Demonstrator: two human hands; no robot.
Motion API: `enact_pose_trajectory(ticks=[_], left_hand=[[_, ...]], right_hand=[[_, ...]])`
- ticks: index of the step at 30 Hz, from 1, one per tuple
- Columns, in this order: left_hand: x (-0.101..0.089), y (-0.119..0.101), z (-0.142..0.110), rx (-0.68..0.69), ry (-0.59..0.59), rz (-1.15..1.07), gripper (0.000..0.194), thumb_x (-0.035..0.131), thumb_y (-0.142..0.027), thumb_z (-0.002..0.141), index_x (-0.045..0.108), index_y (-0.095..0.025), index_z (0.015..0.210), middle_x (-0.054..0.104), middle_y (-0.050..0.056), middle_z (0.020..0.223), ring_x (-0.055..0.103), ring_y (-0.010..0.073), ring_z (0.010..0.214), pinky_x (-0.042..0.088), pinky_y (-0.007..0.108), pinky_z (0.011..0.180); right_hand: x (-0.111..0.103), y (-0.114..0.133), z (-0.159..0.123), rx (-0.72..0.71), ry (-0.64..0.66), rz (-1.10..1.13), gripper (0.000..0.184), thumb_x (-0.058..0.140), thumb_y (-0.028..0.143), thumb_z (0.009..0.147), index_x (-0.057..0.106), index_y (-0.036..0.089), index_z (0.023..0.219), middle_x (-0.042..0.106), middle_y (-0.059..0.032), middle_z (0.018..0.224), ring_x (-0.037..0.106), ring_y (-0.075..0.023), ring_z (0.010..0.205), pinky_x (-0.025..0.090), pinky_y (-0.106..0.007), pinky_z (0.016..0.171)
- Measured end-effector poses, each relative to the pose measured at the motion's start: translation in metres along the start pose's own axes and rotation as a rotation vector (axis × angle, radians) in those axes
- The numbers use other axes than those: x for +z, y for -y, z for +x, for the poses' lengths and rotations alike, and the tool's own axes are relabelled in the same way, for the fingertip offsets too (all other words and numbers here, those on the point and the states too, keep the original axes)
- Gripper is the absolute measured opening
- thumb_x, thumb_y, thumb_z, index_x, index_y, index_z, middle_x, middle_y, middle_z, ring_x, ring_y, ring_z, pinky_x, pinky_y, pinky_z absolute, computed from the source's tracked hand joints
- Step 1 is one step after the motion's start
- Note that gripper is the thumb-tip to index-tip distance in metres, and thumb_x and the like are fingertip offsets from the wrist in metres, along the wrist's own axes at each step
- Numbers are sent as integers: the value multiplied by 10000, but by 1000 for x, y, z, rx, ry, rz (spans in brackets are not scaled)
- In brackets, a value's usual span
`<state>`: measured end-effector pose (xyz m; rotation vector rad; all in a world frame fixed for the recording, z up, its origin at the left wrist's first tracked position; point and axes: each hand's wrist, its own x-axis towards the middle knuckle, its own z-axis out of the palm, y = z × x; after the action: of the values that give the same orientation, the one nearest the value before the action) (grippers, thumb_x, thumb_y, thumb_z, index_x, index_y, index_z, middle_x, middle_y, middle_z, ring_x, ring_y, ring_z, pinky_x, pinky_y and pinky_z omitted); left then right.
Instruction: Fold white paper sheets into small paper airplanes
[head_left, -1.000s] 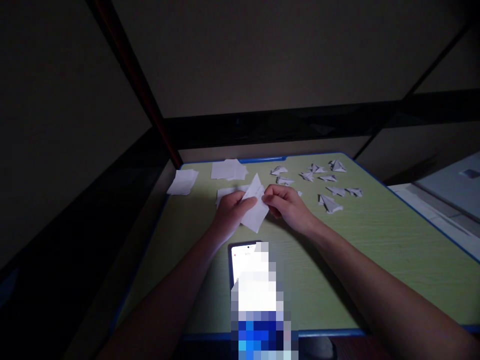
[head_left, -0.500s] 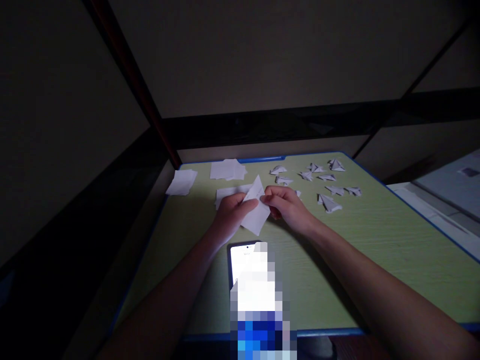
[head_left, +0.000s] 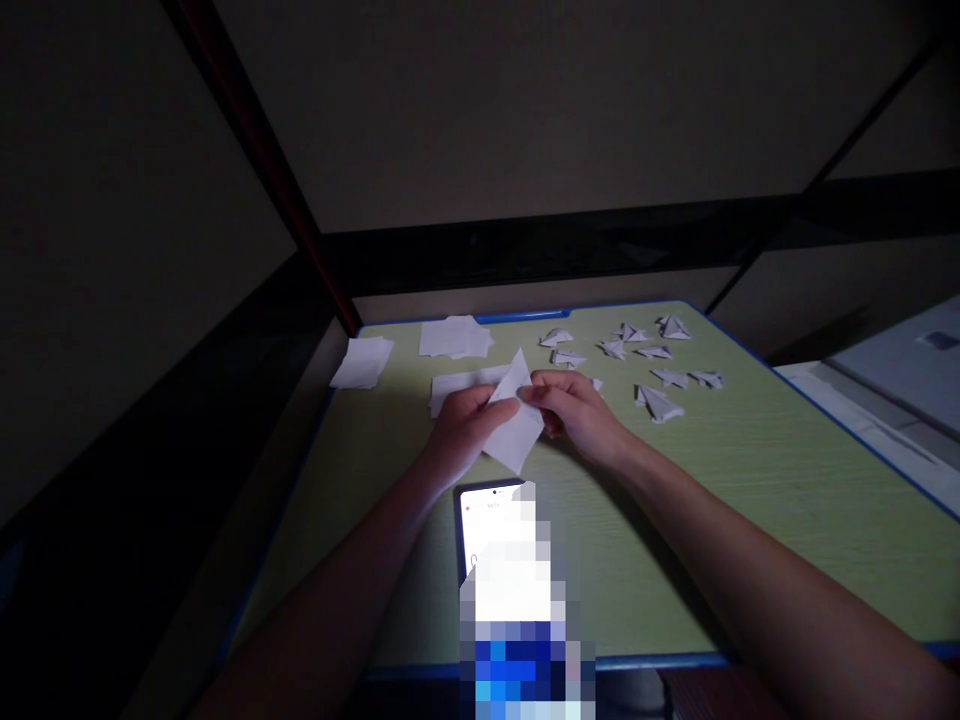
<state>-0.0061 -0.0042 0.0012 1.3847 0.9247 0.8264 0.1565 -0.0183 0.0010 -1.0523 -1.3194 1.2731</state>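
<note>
A white sheet of paper (head_left: 516, 430), turned with one corner up and one down, is held above the table between both hands. My left hand (head_left: 469, 425) pinches its left side, thumb lying across the front. On the right side my right hand (head_left: 568, 408) grips the paper with thumb and bent fingers. The fingers behind the sheet are partly hidden. Just behind the hands lies a stack of white paper (head_left: 454, 388), partly covered by my left hand. Below the sheet a lit phone (head_left: 480, 530) rests on the table, much of it pixelated.
The green table (head_left: 750, 520) has a blue edge. Toward its back left lie a paper stack (head_left: 454, 337) and another paper stack (head_left: 361, 362). Several small folded paper pieces (head_left: 660, 403) are spread at the back right. A pale box-like object (head_left: 900, 370) stands beyond the right edge.
Both hands keep their grip on the paper. The sheet has tilted slightly and shifted a little to the right. The view has moved very slightly.
</note>
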Motion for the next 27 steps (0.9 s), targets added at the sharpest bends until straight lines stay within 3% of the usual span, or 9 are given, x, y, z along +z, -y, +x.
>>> enact_pose_trajectory(ticks=[27], left_hand=[[0,4,1,12,23,-4,315,649,-456,745,609,-144,754,528,-27,598,448,88,522,285,235,489]], right_hand=[[-1,-2,1,-17,-15,35,332,633,328,747,476,196,487,428,65,385,338,-61,360,204,-239,405]])
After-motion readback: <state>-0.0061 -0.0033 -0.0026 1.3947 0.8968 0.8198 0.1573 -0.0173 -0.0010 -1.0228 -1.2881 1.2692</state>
